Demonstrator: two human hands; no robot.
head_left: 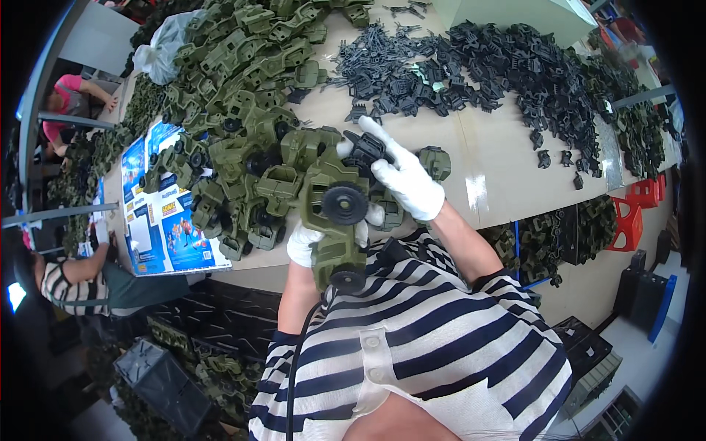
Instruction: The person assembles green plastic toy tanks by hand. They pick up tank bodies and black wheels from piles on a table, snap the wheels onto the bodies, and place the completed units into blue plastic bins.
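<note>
A green toy jeep [332, 250] with black wheels is tilted up close to my chest. My white-gloved left hand [303, 244] is closed round it from beneath, its fingers partly hidden by the body. At the jeep's far end, my gloved right hand [412, 180] pinches a small black plastic part [365, 151] between thumb and fingers. That part touches or nearly touches the jeep; I cannot tell whether it is seated in it. Beside my left hand lie several more green jeep bodies [279, 184], and another green piece [434, 163] sits just behind my right hand.
Green jeep bodies [243, 66] heap up along the table's left side. Black plastic parts [500, 66] are piled at the far middle and right. A printed blue sheet [173, 228] lies at left. Red stools [626, 224] stand at right, and co-workers [81, 283] sit at left.
</note>
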